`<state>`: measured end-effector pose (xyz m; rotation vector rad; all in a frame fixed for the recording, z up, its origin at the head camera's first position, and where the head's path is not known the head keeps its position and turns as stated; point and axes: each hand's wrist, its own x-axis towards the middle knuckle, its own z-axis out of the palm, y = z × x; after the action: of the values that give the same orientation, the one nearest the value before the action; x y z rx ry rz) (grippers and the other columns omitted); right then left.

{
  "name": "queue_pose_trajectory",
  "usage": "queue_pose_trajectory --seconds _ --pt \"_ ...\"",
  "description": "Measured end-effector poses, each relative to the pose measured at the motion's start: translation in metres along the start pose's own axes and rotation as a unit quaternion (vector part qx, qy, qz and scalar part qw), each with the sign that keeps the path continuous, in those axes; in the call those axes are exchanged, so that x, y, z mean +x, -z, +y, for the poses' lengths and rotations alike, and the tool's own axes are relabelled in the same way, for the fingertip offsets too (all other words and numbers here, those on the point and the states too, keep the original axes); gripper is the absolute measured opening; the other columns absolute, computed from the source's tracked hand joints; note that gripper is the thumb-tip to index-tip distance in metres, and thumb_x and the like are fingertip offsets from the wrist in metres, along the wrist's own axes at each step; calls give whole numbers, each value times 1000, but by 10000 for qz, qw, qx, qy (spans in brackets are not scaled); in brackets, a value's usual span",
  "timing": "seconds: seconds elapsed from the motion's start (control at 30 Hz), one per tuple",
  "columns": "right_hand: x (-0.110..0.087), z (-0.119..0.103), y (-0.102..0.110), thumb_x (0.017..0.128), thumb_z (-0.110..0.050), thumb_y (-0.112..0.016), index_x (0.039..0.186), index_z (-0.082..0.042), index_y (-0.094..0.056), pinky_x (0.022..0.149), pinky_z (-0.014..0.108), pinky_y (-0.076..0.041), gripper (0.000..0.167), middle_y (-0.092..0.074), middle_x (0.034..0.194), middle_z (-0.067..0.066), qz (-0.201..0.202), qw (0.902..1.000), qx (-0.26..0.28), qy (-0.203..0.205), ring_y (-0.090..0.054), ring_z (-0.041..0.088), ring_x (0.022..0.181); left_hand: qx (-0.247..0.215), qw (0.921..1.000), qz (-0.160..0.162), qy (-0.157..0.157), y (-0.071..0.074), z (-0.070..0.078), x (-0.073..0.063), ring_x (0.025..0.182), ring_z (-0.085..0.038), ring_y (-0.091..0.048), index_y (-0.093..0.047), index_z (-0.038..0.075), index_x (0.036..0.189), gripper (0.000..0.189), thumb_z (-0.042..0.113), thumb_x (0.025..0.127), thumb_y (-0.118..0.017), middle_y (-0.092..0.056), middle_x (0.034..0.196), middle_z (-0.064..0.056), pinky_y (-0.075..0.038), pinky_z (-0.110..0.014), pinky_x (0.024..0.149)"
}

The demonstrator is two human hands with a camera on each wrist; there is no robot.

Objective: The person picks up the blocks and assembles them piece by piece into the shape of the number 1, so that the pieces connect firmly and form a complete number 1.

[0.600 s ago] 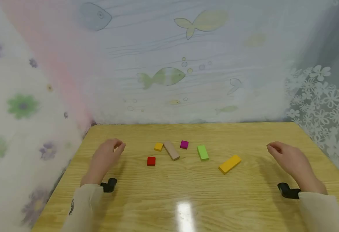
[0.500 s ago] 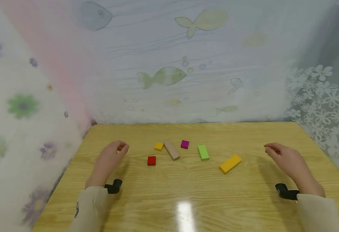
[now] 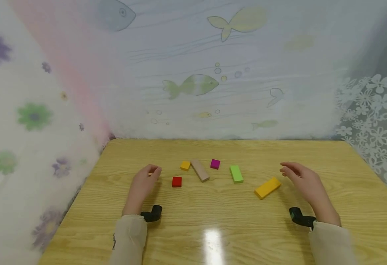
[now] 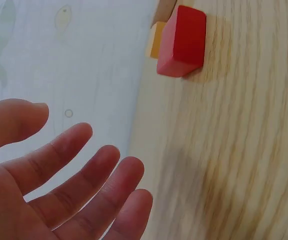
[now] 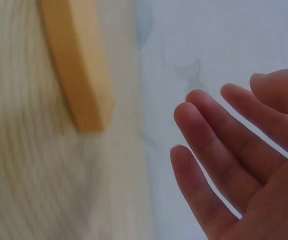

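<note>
In the head view my left hand [image 3: 144, 186] hovers over the table just left of a red block [image 3: 177, 182]; the left wrist view shows its fingers [image 4: 104, 195] relaxed and holding nothing. My right hand [image 3: 303, 182] hangs to the right of a long orange block [image 3: 267, 188], its fingers [image 5: 219, 150] loosely extended with nothing between them. Between the hands lie a small yellow-orange block [image 3: 185, 166], a plain wooden block [image 3: 200, 170] standing close beside it, a purple block [image 3: 215, 164] and a light green block [image 3: 236, 173].
The blocks lie on a wood-grain table [image 3: 180, 235]. Behind it hangs a pale backdrop [image 3: 246, 110] with fish drawings, and flowered cloth [image 3: 34, 154] borders the left side. A black camera mount [image 3: 151, 214] sits at each wrist.
Both hands have moved inward, the left toward the red block and the right toward the long orange block. The head view has shifted slightly; the blocks keep their arrangement.
</note>
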<state>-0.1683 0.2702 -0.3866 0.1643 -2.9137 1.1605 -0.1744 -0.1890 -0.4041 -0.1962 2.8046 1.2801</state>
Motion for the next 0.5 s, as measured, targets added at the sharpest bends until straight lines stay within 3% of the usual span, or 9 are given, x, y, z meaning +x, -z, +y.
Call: queue_pose_trajectory --seconds 0.17,0.27,0.4,0.5 --pt "10 -12 -20 94 -43 -36 134 -15 -39 82 51 -38 49 -58 112 12 262 9984 469 184 -52 31 101 -91 9997 133 193 -12 1 4 102 -24 -50 -54 16 116 49 54 88 -40 -54 114 -5 -38 -44 85" --pt "16 -16 -29 95 -40 -37 137 -17 -35 83 43 -42 48 -59 110 11 383 9961 722 319 -54 29 98 -218 9989 253 320 -18 0 5 102 -24 -48 -56 16 114 43 49 90 -43 -54 112 -5 -38 -43 85" --pt "21 -17 -38 95 -38 -38 138 -19 -33 80 36 -45 47 -59 110 9 441 9939 965 285 -57 26 96 -458 9966 503 466 -25 0 4 103 -24 -48 -56 13 112 36 40 92 -45 -54 112 -7 -37 -43 86" --pt "23 -16 -44 95 -36 -38 138 -18 -33 80 39 -45 47 -59 109 9 428 9939 993 222 -57 25 95 -721 9933 670 597 -30 1 3 104 -24 -47 -56 11 111 35 38 92 -45 -54 113 -7 -36 -42 88"
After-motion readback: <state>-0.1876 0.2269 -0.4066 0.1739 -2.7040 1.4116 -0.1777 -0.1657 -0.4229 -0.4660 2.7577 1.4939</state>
